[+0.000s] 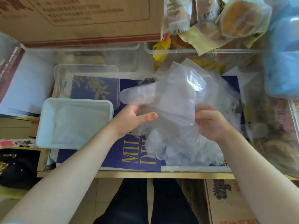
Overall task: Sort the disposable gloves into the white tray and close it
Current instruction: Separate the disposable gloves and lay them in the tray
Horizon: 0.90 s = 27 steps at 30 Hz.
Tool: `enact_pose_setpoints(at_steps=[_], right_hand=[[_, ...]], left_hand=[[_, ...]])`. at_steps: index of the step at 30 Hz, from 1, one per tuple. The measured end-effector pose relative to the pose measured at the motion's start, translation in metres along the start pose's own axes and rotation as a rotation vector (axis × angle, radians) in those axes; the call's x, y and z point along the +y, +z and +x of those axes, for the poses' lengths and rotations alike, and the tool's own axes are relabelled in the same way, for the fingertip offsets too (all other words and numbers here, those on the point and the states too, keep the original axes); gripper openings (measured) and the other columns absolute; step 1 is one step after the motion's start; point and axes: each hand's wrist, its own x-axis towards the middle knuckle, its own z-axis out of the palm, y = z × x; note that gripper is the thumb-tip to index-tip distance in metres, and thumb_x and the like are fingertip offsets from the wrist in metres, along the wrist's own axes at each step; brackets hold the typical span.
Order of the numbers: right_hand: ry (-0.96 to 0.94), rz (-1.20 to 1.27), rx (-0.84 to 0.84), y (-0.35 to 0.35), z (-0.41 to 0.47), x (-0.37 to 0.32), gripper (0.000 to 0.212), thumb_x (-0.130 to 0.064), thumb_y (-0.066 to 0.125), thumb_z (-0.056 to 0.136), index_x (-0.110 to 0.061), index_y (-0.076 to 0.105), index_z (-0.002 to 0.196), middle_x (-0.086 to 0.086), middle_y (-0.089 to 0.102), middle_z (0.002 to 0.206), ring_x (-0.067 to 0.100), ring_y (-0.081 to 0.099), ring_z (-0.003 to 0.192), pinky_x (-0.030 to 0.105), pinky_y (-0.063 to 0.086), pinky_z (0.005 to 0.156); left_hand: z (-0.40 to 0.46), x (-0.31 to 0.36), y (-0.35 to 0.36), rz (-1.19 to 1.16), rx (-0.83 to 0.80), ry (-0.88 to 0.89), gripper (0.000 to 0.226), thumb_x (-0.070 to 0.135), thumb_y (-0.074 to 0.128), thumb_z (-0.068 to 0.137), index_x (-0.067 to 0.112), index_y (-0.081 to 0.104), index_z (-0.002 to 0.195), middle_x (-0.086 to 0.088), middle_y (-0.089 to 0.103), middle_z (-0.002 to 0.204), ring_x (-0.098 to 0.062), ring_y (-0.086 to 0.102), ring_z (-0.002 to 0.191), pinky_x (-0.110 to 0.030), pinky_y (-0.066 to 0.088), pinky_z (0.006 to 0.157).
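A clear disposable glove [174,94] is held up over the blue surface, its fingers pointing left. My left hand [134,118] pinches its lower left edge, thumb on top. My right hand [210,122] grips its right side. Under them lies a heap of more clear gloves [181,147]. The white tray [43,126] stands to the left of my left hand, with folded clear gloves [79,125] lying flat inside. Behind the tray lies a clear lid [87,68].
A cardboard box [80,18] stands at the back left. A clear bin [178,50] of wrapped bread fills the back right, with a blue bag [283,62] at the far right. The table's front edge [145,174] runs below the gloves.
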Motion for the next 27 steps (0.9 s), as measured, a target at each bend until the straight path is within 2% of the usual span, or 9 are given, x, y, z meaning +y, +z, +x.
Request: enact_pose_setpoints(at_steps=[4, 6, 8, 11, 15, 20, 22, 25, 27], right_hand=[[-0.003, 0.016, 0.030, 0.017, 0.003, -0.011, 0.022, -0.007, 0.074, 0.038, -0.013, 0.070, 0.060, 0.003, 0.063, 0.058, 0.016, 0.060, 0.053, 0.022, 0.048, 0.052], [0.007, -0.065, 0.134, 0.026, 0.009, -0.013, 0.016, 0.002, 0.063, 0.060, -0.013, 0.065, 0.065, 0.001, 0.057, 0.059, 0.015, 0.055, 0.056, 0.024, 0.043, 0.054], [0.026, -0.260, 0.284, 0.030, 0.017, -0.007, 0.025, 0.011, 0.052, 0.080, -0.014, 0.055, 0.080, 0.000, 0.053, 0.066, 0.015, 0.052, 0.062, 0.025, 0.041, 0.060], [0.111, -0.417, 0.399, 0.032, 0.024, 0.008, 0.035, 0.010, 0.056, 0.083, -0.022, 0.048, 0.095, 0.005, 0.055, 0.074, 0.016, 0.056, 0.060, 0.025, 0.045, 0.053], [0.155, -0.469, 0.468, 0.035, 0.032, 0.017, 0.017, 0.001, 0.058, 0.085, -0.015, 0.054, 0.084, 0.006, 0.056, 0.069, 0.017, 0.054, 0.053, 0.020, 0.042, 0.042], [0.230, -0.416, 0.458, 0.049, 0.039, 0.012, 0.022, -0.026, 0.059, 0.092, -0.012, 0.050, 0.076, 0.002, 0.057, 0.065, 0.007, 0.055, 0.041, 0.014, 0.039, 0.039], [0.256, -0.421, 0.412, 0.052, 0.041, 0.012, 0.021, -0.030, 0.061, 0.090, -0.015, 0.054, 0.078, -0.001, 0.060, 0.067, 0.007, 0.058, 0.047, 0.012, 0.041, 0.045], [0.200, -0.227, 0.392, 0.048, 0.044, 0.013, 0.008, -0.020, 0.065, 0.087, -0.013, 0.061, 0.089, -0.003, 0.068, 0.073, 0.010, 0.065, 0.067, 0.017, 0.051, 0.064], [0.139, -0.252, 0.408, 0.044, 0.042, 0.010, 0.007, -0.010, 0.065, 0.085, -0.010, 0.064, 0.092, -0.004, 0.071, 0.071, 0.008, 0.066, 0.063, 0.018, 0.053, 0.060]], left_hand=[[-0.009, 0.007, -0.002, -0.072, -0.108, -0.038, 0.074, 0.056, 0.085, 0.043, 0.022, 0.058, 0.104, 0.017, 0.072, 0.092, 0.000, 0.066, 0.090, -0.014, 0.049, 0.074], [-0.010, 0.006, -0.004, -0.096, -0.066, -0.095, 0.055, 0.052, 0.079, 0.056, 0.022, 0.061, 0.099, 0.014, 0.072, 0.086, -0.002, 0.067, 0.084, -0.019, 0.049, 0.075], [-0.007, -0.001, -0.003, -0.158, 0.025, -0.192, 0.026, 0.035, 0.069, 0.070, 0.020, 0.064, 0.091, 0.012, 0.073, 0.081, -0.004, 0.067, 0.081, -0.024, 0.047, 0.080], [-0.006, -0.017, 0.001, -0.065, 0.181, -0.263, 0.009, 0.012, 0.062, 0.087, 0.020, 0.063, 0.088, 0.012, 0.071, 0.079, -0.008, 0.067, 0.085, -0.016, 0.051, 0.077], [-0.006, -0.043, -0.003, -0.059, 0.334, -0.375, 0.004, 0.012, 0.064, 0.087, 0.015, 0.067, 0.086, -0.004, 0.069, 0.095, -0.023, 0.063, 0.102, -0.038, 0.044, 0.101], [-0.003, -0.041, -0.007, -0.224, 0.274, -0.358, 0.025, 0.023, 0.068, 0.084, 0.017, 0.065, 0.108, 0.000, 0.069, 0.108, -0.017, 0.062, 0.107, -0.034, 0.041, 0.103], [-0.003, -0.036, -0.008, -0.171, 0.238, -0.382, 0.036, 0.032, 0.074, 0.077, 0.019, 0.065, 0.109, 0.001, 0.069, 0.108, -0.016, 0.062, 0.106, -0.034, 0.042, 0.102], [-0.008, -0.024, -0.011, -0.100, 0.164, -0.233, 0.026, 0.015, 0.070, 0.082, 0.013, 0.063, 0.107, 0.005, 0.070, 0.093, -0.016, 0.064, 0.094, -0.025, 0.050, 0.088], [-0.014, -0.018, -0.021, -0.137, 0.076, -0.139, 0.048, 0.011, 0.075, 0.077, 0.003, 0.055, 0.120, 0.006, 0.070, 0.090, -0.014, 0.065, 0.090, -0.018, 0.051, 0.082]])
